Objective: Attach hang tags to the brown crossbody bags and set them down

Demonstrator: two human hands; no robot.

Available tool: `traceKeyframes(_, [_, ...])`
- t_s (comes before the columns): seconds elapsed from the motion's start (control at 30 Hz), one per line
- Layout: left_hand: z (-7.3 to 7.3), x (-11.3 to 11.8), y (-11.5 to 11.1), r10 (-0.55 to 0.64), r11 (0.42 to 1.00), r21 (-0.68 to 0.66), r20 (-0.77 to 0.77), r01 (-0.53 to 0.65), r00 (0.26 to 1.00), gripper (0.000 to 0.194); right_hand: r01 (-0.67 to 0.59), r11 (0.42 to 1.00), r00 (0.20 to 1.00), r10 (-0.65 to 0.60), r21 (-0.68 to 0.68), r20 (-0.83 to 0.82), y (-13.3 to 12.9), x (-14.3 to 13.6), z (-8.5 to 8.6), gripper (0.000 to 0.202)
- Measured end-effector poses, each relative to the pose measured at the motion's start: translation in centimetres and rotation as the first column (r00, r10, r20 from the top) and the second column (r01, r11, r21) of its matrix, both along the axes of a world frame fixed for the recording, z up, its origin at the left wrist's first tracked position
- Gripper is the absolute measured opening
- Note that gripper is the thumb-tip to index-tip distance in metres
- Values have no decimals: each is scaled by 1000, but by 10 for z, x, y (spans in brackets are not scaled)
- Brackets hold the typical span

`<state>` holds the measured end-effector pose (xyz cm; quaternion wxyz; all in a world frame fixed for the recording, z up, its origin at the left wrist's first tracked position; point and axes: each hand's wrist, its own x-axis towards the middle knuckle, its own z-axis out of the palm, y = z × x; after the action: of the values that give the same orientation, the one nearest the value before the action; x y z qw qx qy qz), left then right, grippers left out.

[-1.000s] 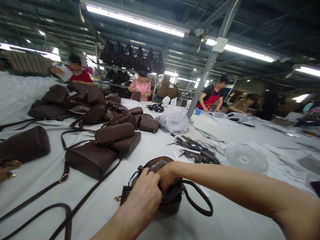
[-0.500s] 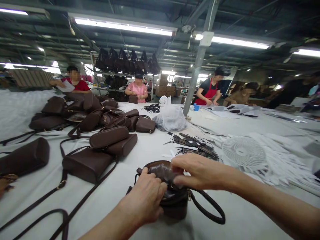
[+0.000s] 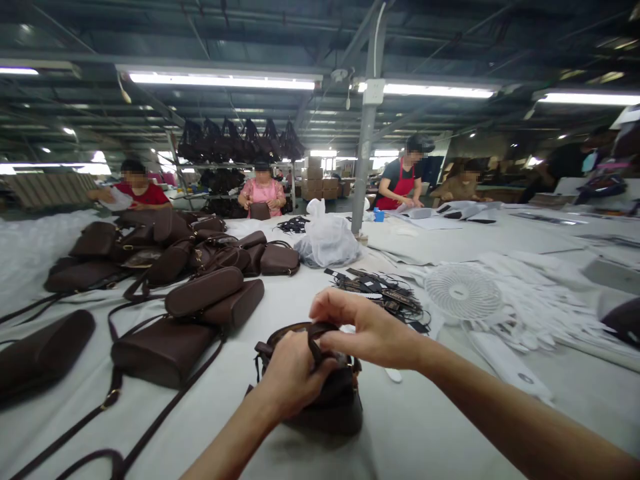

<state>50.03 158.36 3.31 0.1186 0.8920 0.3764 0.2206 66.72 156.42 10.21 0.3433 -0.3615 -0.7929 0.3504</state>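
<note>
A small dark brown handbag [image 3: 330, 413] stands on the table in front of me, its top open. My left hand [image 3: 293, 370] is at the opening, its fingers curled over and partly inside, with the thumb on the near side; the fingertips are hidden. My right hand [image 3: 357, 330] pinches the bag's dark strap [image 3: 316, 339], which is bent in a loop over the opening between both hands. How far the strap reaches inside cannot be seen.
Brown handbags with long straps [image 3: 165, 350] lie to the left, with a larger pile [image 3: 165, 243] behind. Black tags [image 3: 380, 293], a white fan [image 3: 463, 293], white strips [image 3: 545, 300] and a white plastic bag [image 3: 327, 237] lie beyond. Several people work across the table around a post [image 3: 364, 160].
The strap loop that lay on the table right of the handbag is now up at the opening in my right hand. My left hand has shifted slightly upward. The view has tilted and turned.
</note>
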Motion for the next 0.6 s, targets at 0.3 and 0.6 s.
traceKeyframes(0.3, [-4, -33, -3, 304, 953, 31, -82, -302, 949, 11, 193, 960, 964, -224, 200, 145, 16, -12, -54, 27])
traceKeyframes(0.6, [-6, -46, 7, 413, 906, 83, 42, -416, 910, 10, 118, 980, 953, -157, -161, -258, 9, 23, -76, 27])
